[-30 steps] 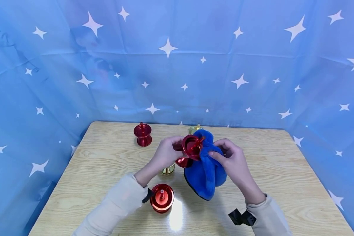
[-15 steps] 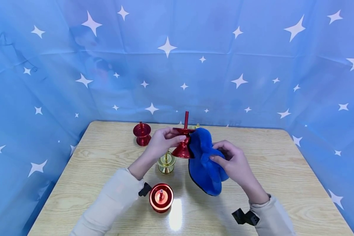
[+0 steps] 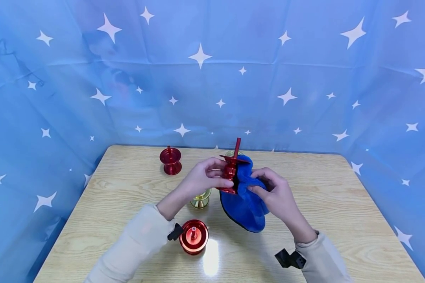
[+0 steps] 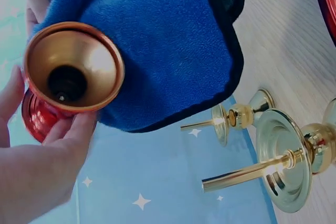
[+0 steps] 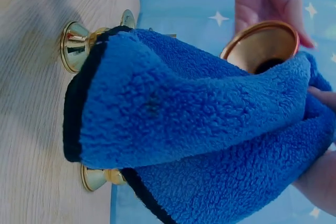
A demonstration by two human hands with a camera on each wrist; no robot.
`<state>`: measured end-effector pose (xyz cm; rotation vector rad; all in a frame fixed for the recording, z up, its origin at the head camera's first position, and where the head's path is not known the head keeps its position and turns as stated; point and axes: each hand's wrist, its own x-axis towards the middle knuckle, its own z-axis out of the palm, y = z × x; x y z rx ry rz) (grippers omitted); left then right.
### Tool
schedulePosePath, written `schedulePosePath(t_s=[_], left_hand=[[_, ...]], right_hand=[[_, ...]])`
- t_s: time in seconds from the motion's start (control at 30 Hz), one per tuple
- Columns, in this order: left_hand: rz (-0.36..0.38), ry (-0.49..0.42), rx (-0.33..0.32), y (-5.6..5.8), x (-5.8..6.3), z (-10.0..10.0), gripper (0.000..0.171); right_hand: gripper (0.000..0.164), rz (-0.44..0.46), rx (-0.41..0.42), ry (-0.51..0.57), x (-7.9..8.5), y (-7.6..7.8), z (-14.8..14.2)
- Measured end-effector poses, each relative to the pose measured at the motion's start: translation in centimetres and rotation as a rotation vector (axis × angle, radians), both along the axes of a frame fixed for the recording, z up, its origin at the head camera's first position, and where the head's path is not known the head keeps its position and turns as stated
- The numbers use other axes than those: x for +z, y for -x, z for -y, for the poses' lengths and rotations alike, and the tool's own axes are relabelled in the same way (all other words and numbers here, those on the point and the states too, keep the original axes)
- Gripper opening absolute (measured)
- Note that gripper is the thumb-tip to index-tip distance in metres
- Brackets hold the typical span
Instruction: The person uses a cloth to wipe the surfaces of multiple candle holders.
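Note:
A shiny red candlestick [image 3: 231,169] is held off the table by my left hand [image 3: 203,179], whose fingers and thumb curl round its stem and base. It leans slightly right, its spike pointing up. The left wrist view looks into its hollow, copper-toned base [image 4: 73,66]. My right hand [image 3: 278,192] pinches a bunched blue plush cloth [image 3: 244,210] with dark edging. The cloth lies against the candlestick's right side and hangs down below it. In the right wrist view the blue cloth [image 5: 194,114] hides most of the candlestick.
A red candlestick [image 3: 194,237] stands near the front, another red one [image 3: 170,160] at the back left. One gold candlestick [image 3: 200,201] stands just below my left hand; a second gold one [image 4: 228,119] is behind the cloth. A starry blue curtain [image 3: 212,78] backs the wooden table [image 3: 340,220].
The red candlestick's dish faced the camera a second ago; then it turned upright. Now it leans right and has shifted right against the cloth. The right hand stays pinched on the cloth.

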<state>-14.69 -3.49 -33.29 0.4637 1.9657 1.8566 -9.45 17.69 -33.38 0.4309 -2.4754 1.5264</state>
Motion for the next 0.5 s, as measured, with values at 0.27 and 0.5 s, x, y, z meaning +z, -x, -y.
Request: schedulePosePath(t_s=[0.27, 0.5], left_hand=[[-0.052, 0.032, -0.081, -0.02, -0.18, 0.25, 0.055], [-0.062, 0.068, -0.040, -0.28, -0.26, 0.19, 0.058]], right_hand=[[0.022, 0.038, -0.045, 0.032, 0.21, -0.07, 0.10], [0.030, 0.060, -0.046, -0.001, -0.16, 0.34, 0.20]])
